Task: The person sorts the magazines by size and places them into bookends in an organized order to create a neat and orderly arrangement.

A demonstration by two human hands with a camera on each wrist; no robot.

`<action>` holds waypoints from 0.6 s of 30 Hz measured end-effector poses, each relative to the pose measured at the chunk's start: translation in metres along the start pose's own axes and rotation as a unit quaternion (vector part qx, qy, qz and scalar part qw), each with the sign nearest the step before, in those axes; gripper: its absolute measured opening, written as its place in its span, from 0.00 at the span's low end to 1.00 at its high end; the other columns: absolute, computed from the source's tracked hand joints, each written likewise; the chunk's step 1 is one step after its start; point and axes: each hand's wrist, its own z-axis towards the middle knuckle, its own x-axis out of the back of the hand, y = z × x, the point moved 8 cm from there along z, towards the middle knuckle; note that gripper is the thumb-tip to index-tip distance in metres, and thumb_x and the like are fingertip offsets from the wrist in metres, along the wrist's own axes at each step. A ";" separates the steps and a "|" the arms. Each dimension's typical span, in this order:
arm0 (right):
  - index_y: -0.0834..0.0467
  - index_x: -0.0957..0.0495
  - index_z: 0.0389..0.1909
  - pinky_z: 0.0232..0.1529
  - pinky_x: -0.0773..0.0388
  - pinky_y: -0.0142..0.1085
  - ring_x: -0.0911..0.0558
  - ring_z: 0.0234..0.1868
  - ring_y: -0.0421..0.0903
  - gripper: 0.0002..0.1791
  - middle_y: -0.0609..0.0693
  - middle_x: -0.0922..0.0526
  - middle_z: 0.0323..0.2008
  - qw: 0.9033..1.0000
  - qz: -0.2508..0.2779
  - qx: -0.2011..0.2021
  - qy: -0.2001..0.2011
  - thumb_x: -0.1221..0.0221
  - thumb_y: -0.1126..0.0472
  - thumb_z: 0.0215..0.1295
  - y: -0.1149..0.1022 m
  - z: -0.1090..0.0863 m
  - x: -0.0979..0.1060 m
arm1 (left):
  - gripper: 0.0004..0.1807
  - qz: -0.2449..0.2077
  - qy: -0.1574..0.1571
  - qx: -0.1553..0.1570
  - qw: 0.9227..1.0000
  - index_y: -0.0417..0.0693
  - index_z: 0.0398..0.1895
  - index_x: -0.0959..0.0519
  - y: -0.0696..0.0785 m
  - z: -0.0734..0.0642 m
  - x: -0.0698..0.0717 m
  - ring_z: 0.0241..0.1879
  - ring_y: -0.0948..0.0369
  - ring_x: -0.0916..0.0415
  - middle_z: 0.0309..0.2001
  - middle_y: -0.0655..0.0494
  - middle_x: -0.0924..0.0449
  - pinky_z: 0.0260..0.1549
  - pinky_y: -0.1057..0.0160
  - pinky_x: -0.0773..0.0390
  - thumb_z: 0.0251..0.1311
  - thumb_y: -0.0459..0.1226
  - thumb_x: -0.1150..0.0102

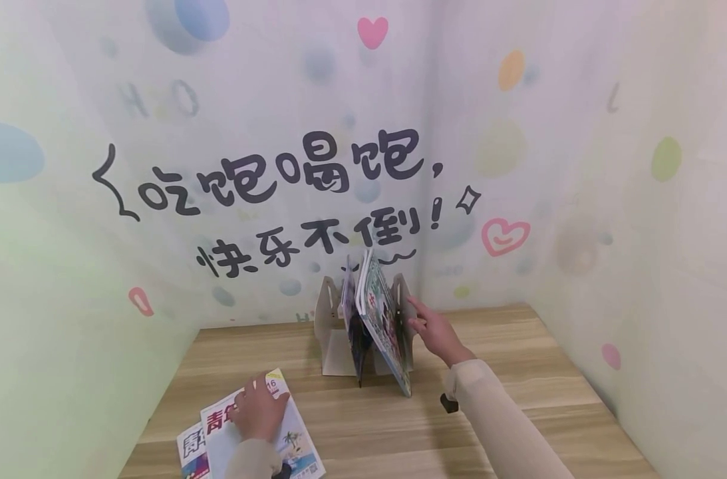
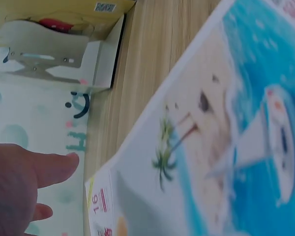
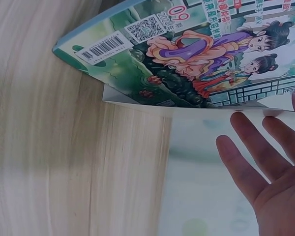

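Note:
A white desktop magazine rack (image 1: 339,352) stands against the back wall, with several magazines upright and leaning in it. The one on the right has a green cover with robed figures (image 3: 211,54) and juts past the front of the rack. My right hand (image 1: 437,332) is at the rack's right side panel (image 1: 401,313), its fairly straight fingertips right at the panel's edge. At the front left, my left hand (image 1: 258,406) lies over a magazine with a beach and sailboat cover (image 2: 196,137), fingers spread near its top edge. Another magazine (image 1: 193,449) lies partly beneath it.
The wood-grain table (image 1: 369,426) meets a printed back wall (image 1: 267,120) with large dark characters. Pale side walls (image 1: 650,253) enclose it left and right. A black strap piece (image 1: 449,403) shows at the right sleeve.

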 end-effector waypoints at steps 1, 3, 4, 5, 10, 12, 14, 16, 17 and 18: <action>0.48 0.40 0.74 0.47 0.21 0.54 0.22 0.55 0.62 0.30 0.62 0.29 0.64 1.000 -0.003 0.000 -0.001 0.46 0.58 0.72 0.000 0.000 0.000 | 0.39 0.001 -0.004 0.008 1.000 0.37 0.65 0.34 -0.005 0.000 0.000 0.57 0.31 0.39 0.58 0.30 0.33 0.53 0.27 0.46 0.52 0.44 0.32; 0.48 0.40 0.73 0.47 0.21 0.54 0.22 0.54 0.62 0.30 0.63 0.28 0.63 1.000 -0.008 0.003 -0.003 0.45 0.59 0.72 -0.002 0.000 0.000 | 0.40 0.005 -0.016 0.025 1.000 0.36 0.65 0.35 -0.014 0.000 0.001 0.57 0.30 0.41 0.58 0.29 0.34 0.53 0.25 0.49 0.52 0.46 0.31; 0.49 0.40 0.73 0.46 0.21 0.54 0.21 0.54 0.62 0.30 0.63 0.27 0.62 1.000 -0.010 0.003 -0.004 0.45 0.59 0.72 -0.002 0.000 0.001 | 0.41 0.006 -0.022 0.033 0.999 0.36 0.65 0.35 -0.018 0.000 0.002 0.57 0.29 0.42 0.58 0.29 0.36 0.53 0.24 0.50 0.52 0.46 0.31; 0.48 0.40 0.73 0.46 0.21 0.54 0.21 0.53 0.61 0.30 0.63 0.27 0.62 1.000 -0.011 0.002 -0.006 0.46 0.58 0.72 -0.002 0.000 0.001 | 0.41 0.008 -0.026 0.041 0.999 0.36 0.65 0.36 -0.022 0.000 0.003 0.58 0.29 0.43 0.59 0.29 0.37 0.53 0.23 0.51 0.52 0.47 0.31; 0.48 0.41 0.74 0.46 0.21 0.53 0.20 0.52 0.60 0.30 0.64 0.26 0.60 1.000 -0.010 0.001 -0.012 0.46 0.59 0.73 -0.005 -0.001 0.002 | 0.47 0.025 -0.048 0.072 0.996 0.38 0.69 0.40 -0.036 -0.007 0.010 0.59 0.25 0.47 0.63 0.26 0.44 0.51 0.20 0.52 0.50 0.49 0.31; 0.48 0.41 0.74 0.46 0.21 0.52 0.20 0.51 0.59 0.30 0.64 0.26 0.60 1.000 -0.009 0.000 -0.013 0.46 0.58 0.73 -0.005 -0.001 0.003 | 0.50 0.030 -0.060 0.086 0.994 0.38 0.71 0.43 -0.041 -0.009 0.011 0.59 0.24 0.50 0.65 0.24 0.48 0.51 0.20 0.50 0.50 0.51 0.31; 0.47 0.42 0.74 0.45 0.21 0.51 0.19 0.51 0.58 0.31 0.63 0.26 0.61 1.000 -0.012 0.002 -0.012 0.47 0.59 0.73 -0.005 -0.001 0.003 | 0.53 0.028 -0.069 0.098 0.992 0.38 0.72 0.46 -0.046 -0.011 0.012 0.61 0.22 0.53 0.67 0.23 0.53 0.52 0.20 0.51 0.50 0.53 0.31; 0.46 0.42 0.75 0.41 0.21 0.48 0.18 0.48 0.56 0.31 0.63 0.26 0.61 1.000 -0.015 0.006 -0.009 0.46 0.59 0.73 -0.006 -0.001 0.003 | 0.55 0.019 -0.077 0.107 0.991 0.38 0.72 0.48 -0.051 -0.012 0.011 0.62 0.21 0.56 0.67 0.23 0.57 0.53 0.21 0.51 0.49 0.55 0.31; 0.46 0.42 0.75 0.40 0.21 0.47 0.17 0.47 0.56 0.31 0.63 0.26 0.61 1.000 -0.015 0.008 -0.008 0.46 0.60 0.73 -0.006 -0.001 0.003 | 0.56 0.012 -0.079 0.110 0.991 0.37 0.72 0.48 -0.053 -0.012 0.012 0.62 0.20 0.58 0.68 0.22 0.58 0.53 0.21 0.51 0.49 0.56 0.31; 0.46 0.43 0.75 0.39 0.22 0.46 0.17 0.46 0.55 0.32 0.63 0.26 0.61 1.000 -0.018 0.011 -0.007 0.46 0.60 0.73 -0.007 -0.001 0.003 | 0.56 0.006 -0.078 0.112 0.991 0.37 0.72 0.48 -0.055 -0.013 0.011 0.61 0.20 0.58 0.67 0.22 0.59 0.54 0.21 0.51 0.49 0.57 0.31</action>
